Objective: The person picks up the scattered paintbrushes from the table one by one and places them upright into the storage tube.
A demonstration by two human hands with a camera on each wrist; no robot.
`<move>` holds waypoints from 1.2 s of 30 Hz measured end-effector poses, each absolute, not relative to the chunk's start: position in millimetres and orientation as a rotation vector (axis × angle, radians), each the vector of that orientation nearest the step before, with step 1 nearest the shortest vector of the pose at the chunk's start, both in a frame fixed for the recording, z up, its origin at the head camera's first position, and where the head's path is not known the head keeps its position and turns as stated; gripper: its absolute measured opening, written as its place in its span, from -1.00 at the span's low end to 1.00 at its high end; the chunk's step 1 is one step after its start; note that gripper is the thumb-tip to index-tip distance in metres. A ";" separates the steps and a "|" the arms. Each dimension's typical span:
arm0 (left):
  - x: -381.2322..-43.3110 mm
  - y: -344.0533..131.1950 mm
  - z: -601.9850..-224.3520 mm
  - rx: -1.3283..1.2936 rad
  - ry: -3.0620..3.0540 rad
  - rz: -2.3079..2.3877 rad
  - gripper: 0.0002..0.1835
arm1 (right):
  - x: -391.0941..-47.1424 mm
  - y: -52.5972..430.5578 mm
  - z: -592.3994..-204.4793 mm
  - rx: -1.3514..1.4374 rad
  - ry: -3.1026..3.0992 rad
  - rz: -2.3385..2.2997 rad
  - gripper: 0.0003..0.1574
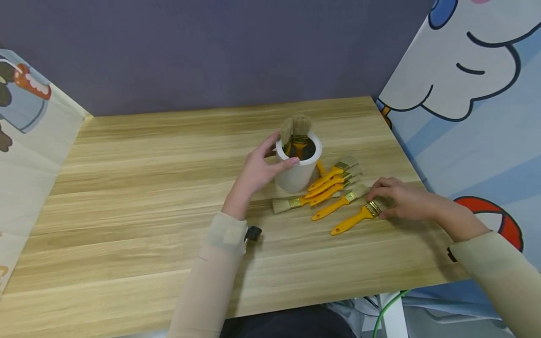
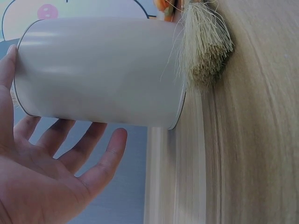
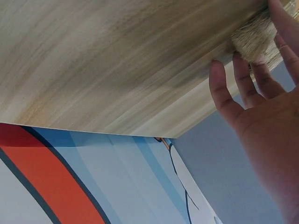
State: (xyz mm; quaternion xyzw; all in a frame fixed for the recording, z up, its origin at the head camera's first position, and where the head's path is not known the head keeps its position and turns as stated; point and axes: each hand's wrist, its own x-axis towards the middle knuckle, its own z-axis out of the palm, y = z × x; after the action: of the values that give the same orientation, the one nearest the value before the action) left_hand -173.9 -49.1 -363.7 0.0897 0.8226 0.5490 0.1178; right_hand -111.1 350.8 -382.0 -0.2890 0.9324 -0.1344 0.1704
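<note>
My left hand (image 1: 258,168) holds a white cylindrical container (image 1: 292,179), thumb over the near side of the rim and fingers round the far side. Inside it, two paintbrushes (image 1: 302,126) stand bristles up. In the left wrist view the container's smooth wall (image 2: 98,72) fills the space above the palm. My right hand (image 1: 399,201) pinches the nearest yellow-handled paintbrush (image 1: 351,222) by its bristle end, the handle pointing left over the table. In the right wrist view its bristles (image 3: 254,41) show between thumb and fingers.
Several more yellow-handled paintbrushes (image 1: 327,185) lie in a loose pile right of the container, one with bristles (image 1: 281,205) facing left. The wooden table (image 1: 148,202) meets a grey panel (image 1: 203,51) behind and cartoon-printed panels (image 1: 473,155) at the sides.
</note>
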 end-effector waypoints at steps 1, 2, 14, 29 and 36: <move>-174.0 -49.1 -363.5 0.262 2.407 1.608 0.08 | -111.0 350.9 -381.6 -0.816 2.648 -0.378 -0.53; -174.1 -49.0 -363.5 0.263 2.409 1.608 0.08 | -110.9 350.8 -381.0 -0.810 2.647 -0.378 -0.53; -173.1 -48.0 -365.9 0.262 2.400 1.627 0.04 | -108.8 347.1 -366.2 -0.792 2.627 -0.459 -0.51; -172.6 -48.3 -365.2 0.281 2.405 1.624 0.05 | -109.5 340.2 -330.8 -0.666 2.579 -0.594 -0.50; -171.8 -49.0 -364.9 0.273 2.404 1.629 0.05 | -115.0 334.0 -307.1 -0.685 2.588 -0.577 -0.54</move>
State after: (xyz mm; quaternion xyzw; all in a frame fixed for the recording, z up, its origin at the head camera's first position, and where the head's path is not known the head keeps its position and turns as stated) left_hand -171.8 -49.0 -364.9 0.0929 0.8191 0.5549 0.1121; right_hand -115.0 334.0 -307.1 -0.2452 0.9258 -0.2066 0.2002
